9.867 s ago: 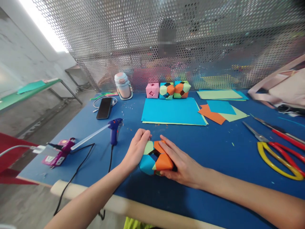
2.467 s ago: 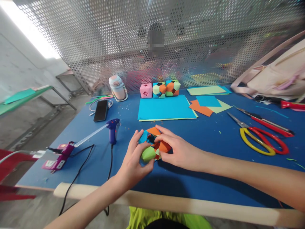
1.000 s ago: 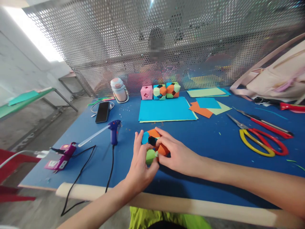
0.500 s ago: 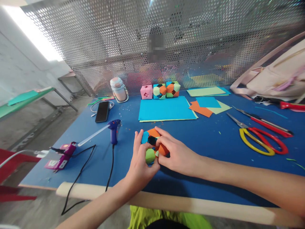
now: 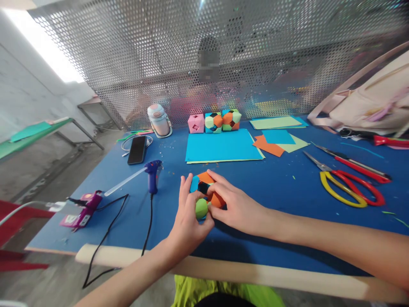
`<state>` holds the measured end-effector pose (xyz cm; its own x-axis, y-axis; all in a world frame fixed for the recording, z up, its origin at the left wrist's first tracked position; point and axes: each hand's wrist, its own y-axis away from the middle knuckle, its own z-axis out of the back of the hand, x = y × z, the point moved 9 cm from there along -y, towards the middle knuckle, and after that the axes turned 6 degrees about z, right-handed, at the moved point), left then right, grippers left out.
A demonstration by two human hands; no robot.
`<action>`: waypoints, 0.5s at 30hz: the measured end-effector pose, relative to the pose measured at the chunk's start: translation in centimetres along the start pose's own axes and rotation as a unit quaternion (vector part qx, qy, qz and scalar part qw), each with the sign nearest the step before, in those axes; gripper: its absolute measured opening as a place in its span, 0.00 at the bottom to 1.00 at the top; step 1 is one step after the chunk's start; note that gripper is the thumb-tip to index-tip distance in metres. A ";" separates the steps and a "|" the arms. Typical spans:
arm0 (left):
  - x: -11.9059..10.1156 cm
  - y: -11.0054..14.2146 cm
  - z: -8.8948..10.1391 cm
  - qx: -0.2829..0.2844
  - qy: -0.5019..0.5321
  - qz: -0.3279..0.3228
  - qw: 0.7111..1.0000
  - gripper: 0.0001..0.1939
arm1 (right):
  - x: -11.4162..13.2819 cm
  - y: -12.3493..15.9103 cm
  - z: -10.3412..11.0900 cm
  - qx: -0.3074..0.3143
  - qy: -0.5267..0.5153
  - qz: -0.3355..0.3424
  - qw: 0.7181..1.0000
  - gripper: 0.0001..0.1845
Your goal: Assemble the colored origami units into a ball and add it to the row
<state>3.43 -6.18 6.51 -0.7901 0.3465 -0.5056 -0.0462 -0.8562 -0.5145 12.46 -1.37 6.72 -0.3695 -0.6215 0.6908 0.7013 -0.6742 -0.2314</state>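
Both hands meet on a hollow block of folded orange, blue and light-green paper (image 5: 206, 177), close over a flat, dark-blue tabletop (image 5: 271, 251); the left hand (image 5: 188, 217) curls thumb and forefinger around the rounded light-green panel (image 5: 201, 209) at the block's seven o'clock, while the right hand (image 5: 239, 209) pinches at the orange panel (image 5: 218, 200) at four o'clock — exactly what its fingertips grip is hidden. To handle it well, I would steady the left side without squeezing, so the hollow does not cave in; the right thumb and forefinger should press close to the fold, lightly and evenly, since thin paper probably creases wherever it is forced.

Tiny paper scraps (image 5: 294, 177) fleck the tabletop; from the block, a blue plastic glue gun (image 5: 153, 181) lies at ten o'clock, red-and-yellow-handled scissors (image 5: 345, 190) at three, stacked blue sheets (image 5: 223, 146) at twelve with three folded-paper cubes (image 5: 213, 122) beyond; a perforated metal screen (image 5: 159, 64) stands along the far edge — a grey concrete floor (image 5: 57, 268) shows at eight, a cream bag (image 5: 367, 104) at two.
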 end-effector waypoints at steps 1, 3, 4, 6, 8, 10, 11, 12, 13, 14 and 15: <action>0.1 0.0 0.0 -0.001 -0.001 0.002 1.000 0.18 | -0.1 0.1 -0.1 0.000 -0.005 0.004 1.000 0.10; 0.2 0.0 0.0 -0.004 0.001 0.005 1.000 0.18 | -0.3 0.2 -0.3 0.001 -0.017 0.010 1.000 0.15; 0.2 0.1 -0.1 -0.004 0.002 0.006 1.000 0.17 | -0.4 0.3 -0.4 0.003 -0.020 0.010 1.000 0.18; 0.3 0.1 -0.2 -0.002 0.003 0.008 1.000 0.16 | -0.6 0.4 -0.6 0.008 -0.023 0.005 1.000 0.22; 0.3 0.1 -0.2 -0.001 0.003 0.008 1.000 0.16 | -0.7 0.4 -0.8 0.015 -0.027 -0.001 1.000 0.24; 0.3 0.1 -0.2 -0.005 0.004 0.007 1.000 0.16 | -0.8 0.4 -1.0 0.019 -0.038 -0.003 0.999 0.25; 0.2 0.1 -0.2 -0.007 0.004 0.005 1.000 0.16 | -0.8 0.4 -1.1 0.021 -0.046 -0.003 0.999 0.25; 0.2 0.1 -0.2 -0.010 0.005 0.004 1.000 0.16 | -0.9 0.5 -1.2 0.021 -0.053 -0.002 0.998 0.26; 0.2 0.1 -0.2 -0.011 0.004 0.004 1.000 0.17 | -0.9 0.5 -1.3 0.020 -0.059 0.001 0.998 0.26; 0.1 0.1 -0.2 -0.012 0.004 0.003 1.000 0.17 | -0.9 0.6 -1.4 0.019 -0.064 0.004 0.998 0.26; 0.1 0.1 -0.2 -0.012 0.004 0.003 1.000 0.17 | -0.9 0.7 -1.4 0.019 -0.067 0.007 0.998 0.26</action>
<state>3.49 -6.13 6.24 -0.7861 0.3440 -0.5136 -0.0272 -0.8493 -0.5272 12.38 -1.83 4.94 -0.2760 -0.5706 0.7734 0.7291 -0.6487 -0.2183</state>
